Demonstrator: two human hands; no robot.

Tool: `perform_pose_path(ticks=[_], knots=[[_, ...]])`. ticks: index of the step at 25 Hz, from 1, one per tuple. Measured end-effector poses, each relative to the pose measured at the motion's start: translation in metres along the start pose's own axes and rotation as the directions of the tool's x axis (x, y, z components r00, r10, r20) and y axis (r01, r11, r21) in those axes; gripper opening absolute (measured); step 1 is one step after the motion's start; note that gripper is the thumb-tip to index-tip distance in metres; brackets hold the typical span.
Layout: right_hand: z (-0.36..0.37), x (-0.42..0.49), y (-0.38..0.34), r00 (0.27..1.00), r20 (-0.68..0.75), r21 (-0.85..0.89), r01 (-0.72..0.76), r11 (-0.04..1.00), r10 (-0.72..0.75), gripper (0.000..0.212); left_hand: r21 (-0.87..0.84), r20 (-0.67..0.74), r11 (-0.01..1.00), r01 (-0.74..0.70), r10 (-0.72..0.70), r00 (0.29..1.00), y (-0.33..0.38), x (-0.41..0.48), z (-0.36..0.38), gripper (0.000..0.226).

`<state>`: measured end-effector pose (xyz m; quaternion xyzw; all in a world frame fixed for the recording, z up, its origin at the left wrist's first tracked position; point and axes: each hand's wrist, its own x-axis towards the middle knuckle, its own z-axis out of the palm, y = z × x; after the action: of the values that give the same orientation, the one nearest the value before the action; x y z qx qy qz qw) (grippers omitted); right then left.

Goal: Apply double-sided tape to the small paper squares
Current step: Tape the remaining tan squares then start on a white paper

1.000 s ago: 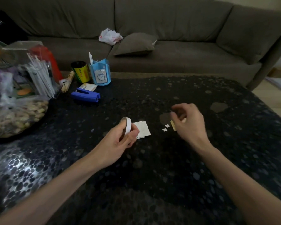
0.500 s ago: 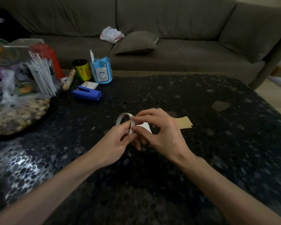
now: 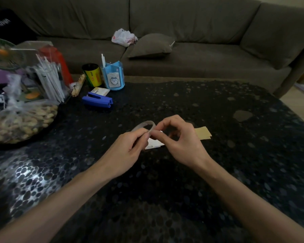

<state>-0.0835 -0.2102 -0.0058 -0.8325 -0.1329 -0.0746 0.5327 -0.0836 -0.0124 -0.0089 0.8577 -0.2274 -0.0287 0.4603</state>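
The tape roll (image 3: 145,125) is up in the air over the middle of the tabletop (image 3: 165,190), held by the left hand (image 3: 128,146). That hand's fingers and thumb are curled round the near side of the ring and grip it. The right hand (image 3: 179,142) was off to the right a second ago, over some tiny paper bits. Now it has come across to the roll. Its thumb and first finger pinch the rim of the roll, right next to the left thumb, and its other fingers are curled and hold nothing. It looks like the person is picking at the loose end of the tape to pull a piece off. I cannot tell if the end has come up yet. So no tape is on any paper yet, and this looks like the start of a new piece. Just under the hands a white paper (image 3: 154,144) lies flat on the tabletop. A tan paper (image 3: 203,133) lies just right of the right hand, now out in the open. The small paper squares are not in sight, and the right hand may be hiding them. Far off, near the far left corner of the tabletop, sit a blue stapler (image 3: 97,101), a blue pen holder (image 3: 113,77) and a yellow can (image 3: 92,75). A bag of nuts (image 3: 21,120) rests by the left edge.
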Motion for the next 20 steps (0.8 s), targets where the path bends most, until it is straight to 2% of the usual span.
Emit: perform_pose_path(ticks=[4,6,8,11,16,20], knots=[[-0.0011,-0.0013,-0.0014,0.998,-0.009,0.101,-0.063,0.993,0.064,0.012,0.068,-0.061,0.998,0.013,-0.009,0.998,0.0008,-0.0003,-0.0034,0.026],[-0.0008,-0.0016,-0.0005,0.997,-0.040,0.111,-0.061,0.992,0.066,0.032,0.076,-0.077,0.997,0.003,0.003,0.997,0.0002,-0.0001,-0.0053,0.027],[0.0004,-0.0020,0.0010,0.998,-0.039,0.031,-0.045,0.998,0.047,0.047,0.069,-0.080,0.998,0.016,-0.010,0.997,0.0000,0.0003,-0.0065,0.029],[0.0053,-0.0049,0.0019,0.999,-0.023,-0.133,0.037,0.990,-0.041,0.039,0.067,-0.061,0.998,0.022,-0.018,0.998,-0.0004,0.0005,-0.0058,0.032],[0.0065,-0.0057,0.0048,0.993,-0.113,-0.108,0.029,0.994,-0.042,0.018,0.084,-0.053,0.996,0.034,-0.029,0.998,-0.0037,0.0015,-0.0022,0.028],[0.0053,-0.0036,0.0034,0.997,-0.070,-0.086,0.037,0.996,-0.043,0.007,0.073,-0.063,0.997,0.010,-0.006,0.998,-0.0020,0.0008,-0.0026,0.025]])
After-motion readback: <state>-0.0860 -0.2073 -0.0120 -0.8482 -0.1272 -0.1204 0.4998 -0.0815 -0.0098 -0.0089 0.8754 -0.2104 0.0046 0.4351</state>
